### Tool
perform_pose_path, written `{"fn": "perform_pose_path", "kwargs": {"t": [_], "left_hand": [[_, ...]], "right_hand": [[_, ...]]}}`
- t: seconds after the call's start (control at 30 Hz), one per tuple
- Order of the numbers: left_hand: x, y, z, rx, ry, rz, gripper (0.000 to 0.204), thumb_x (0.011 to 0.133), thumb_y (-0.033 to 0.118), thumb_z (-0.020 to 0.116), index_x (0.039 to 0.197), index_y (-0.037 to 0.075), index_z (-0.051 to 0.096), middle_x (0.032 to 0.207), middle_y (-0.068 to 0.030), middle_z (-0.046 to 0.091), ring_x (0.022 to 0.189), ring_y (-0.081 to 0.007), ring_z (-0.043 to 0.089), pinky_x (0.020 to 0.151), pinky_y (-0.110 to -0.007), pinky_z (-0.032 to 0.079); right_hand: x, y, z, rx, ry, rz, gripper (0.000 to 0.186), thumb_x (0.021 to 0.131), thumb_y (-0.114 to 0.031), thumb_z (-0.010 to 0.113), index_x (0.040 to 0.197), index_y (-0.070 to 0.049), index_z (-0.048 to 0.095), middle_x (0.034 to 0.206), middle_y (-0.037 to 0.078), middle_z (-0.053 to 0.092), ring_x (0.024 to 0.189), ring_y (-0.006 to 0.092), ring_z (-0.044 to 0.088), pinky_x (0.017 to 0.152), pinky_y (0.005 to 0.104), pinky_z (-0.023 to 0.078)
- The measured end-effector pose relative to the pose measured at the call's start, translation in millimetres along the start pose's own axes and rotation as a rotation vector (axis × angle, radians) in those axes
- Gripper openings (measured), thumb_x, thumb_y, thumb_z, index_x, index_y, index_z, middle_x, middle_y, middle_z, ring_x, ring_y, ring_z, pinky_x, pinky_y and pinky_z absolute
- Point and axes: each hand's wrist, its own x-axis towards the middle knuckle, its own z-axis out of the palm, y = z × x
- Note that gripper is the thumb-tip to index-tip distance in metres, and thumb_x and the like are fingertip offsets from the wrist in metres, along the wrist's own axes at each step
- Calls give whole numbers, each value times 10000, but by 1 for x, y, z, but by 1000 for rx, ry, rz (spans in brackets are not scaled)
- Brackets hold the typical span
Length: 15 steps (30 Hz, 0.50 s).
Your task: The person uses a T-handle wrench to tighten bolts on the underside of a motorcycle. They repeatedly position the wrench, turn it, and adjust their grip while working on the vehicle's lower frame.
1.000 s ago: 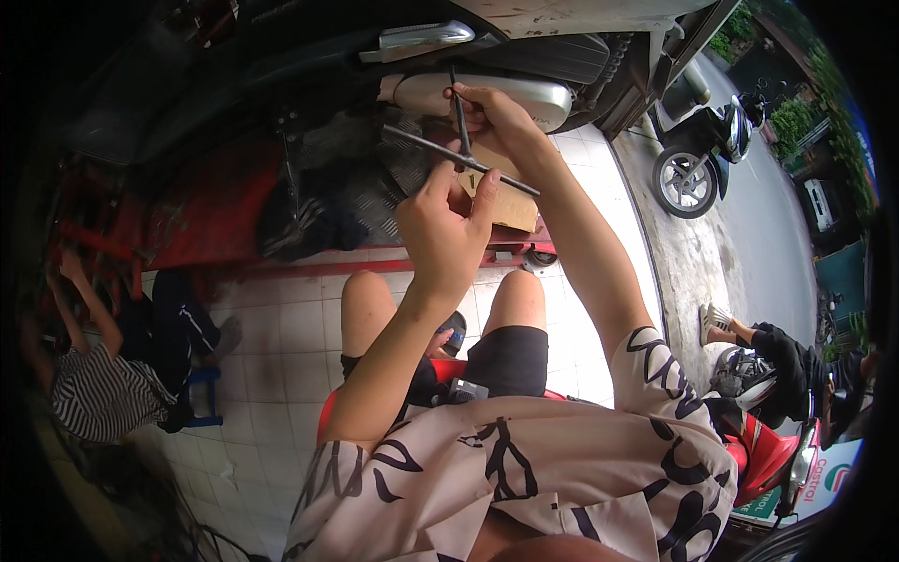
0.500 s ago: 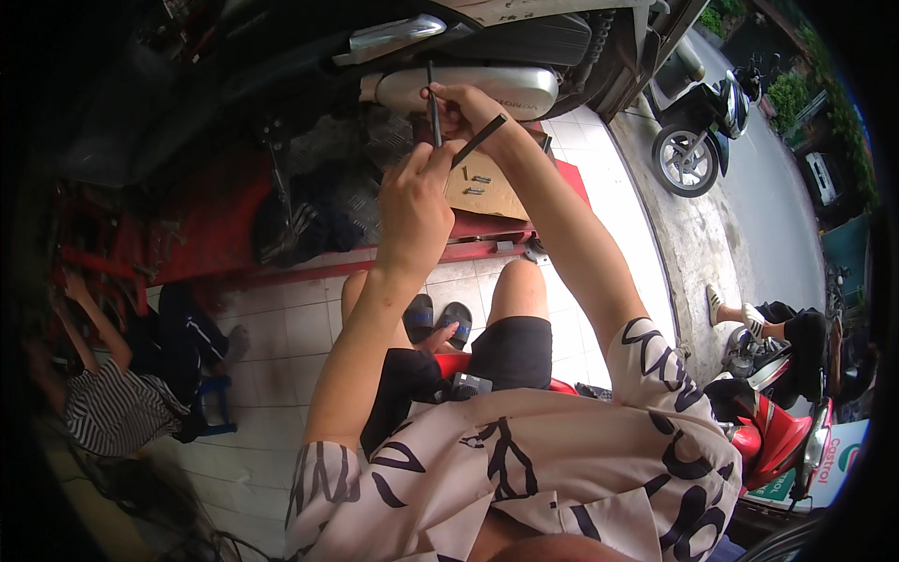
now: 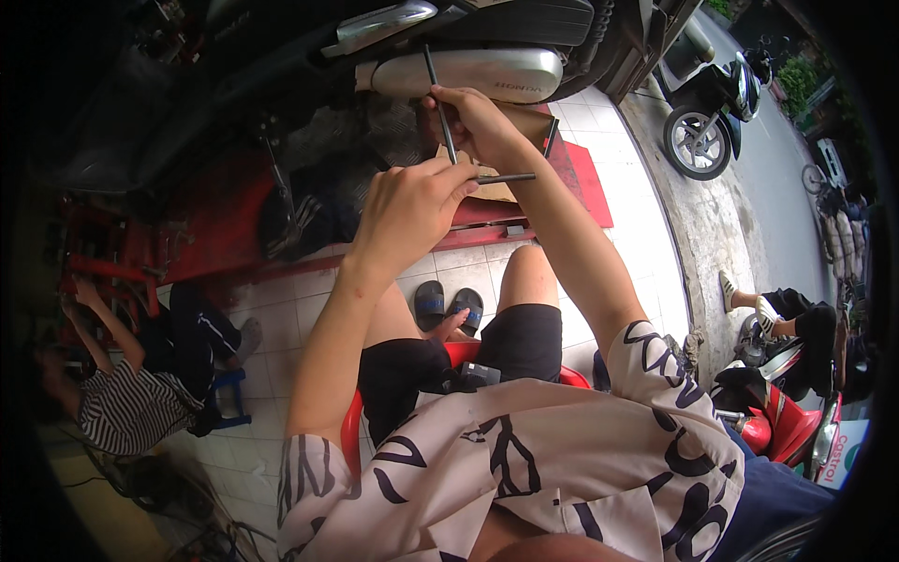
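My left hand (image 3: pixel 412 208) is closed round the handle end of a dark T-handle wrench (image 3: pixel 438 108); its bar sticks out to the right, and any other end is hidden in my fist. Fingers of my right hand (image 3: pixel 476 124) pinch the slim shaft partway up. The shaft's far tip stands in front of the silver cover (image 3: pixel 468 75) on a motorbike's side; I cannot tell whether they touch. Beneath my hands lies brown cardboard (image 3: pixel 496 192), largely covered by my hands and right forearm.
A red work platform (image 3: pixel 582 178) runs under the motorbike. At left, a person in a striped top (image 3: pixel 126 407) sits low on a blue stool (image 3: pixel 229 398). A black scooter (image 3: pixel 700 140) stands outside at right, and a red motorbike (image 3: pixel 787 417) is at lower right.
The wrench's bar has swung from slanting up and right to nearly level. My left hand has shifted slightly left and down, now covering the small metal parts on the cardboard. My view has shifted slightly.
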Motion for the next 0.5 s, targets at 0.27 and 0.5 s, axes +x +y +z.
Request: {"fn": "perform_pose_path", "kwargs": {"t": [0.27, 0.5], "left_hand": [[-5, -1, 14, -108, 112, -32, 110, 869, 142, 667, 924, 47, 681, 779, -124, 645, 660, -337, 619, 566, -374, 474], [-5, -7, 33, -260, 262, -53, 97, 884, 113, 654, 927, 29, 674, 797, -148, 660, 633, -327, 611, 564, -354, 464]], "right_hand": [[-1, 9, -5, 24, -11, -35, 295, 1015, -219, 453, 826, -30, 576, 588, -38, 399, 509, 77, 291, 478, 259, 249], [15, 5, -2, -260, 128, -70, 301, 1006, -202, 438, 811, -11, 566, 591, -32, 411, 478, 78, 302, 429, 277, 213]]}}
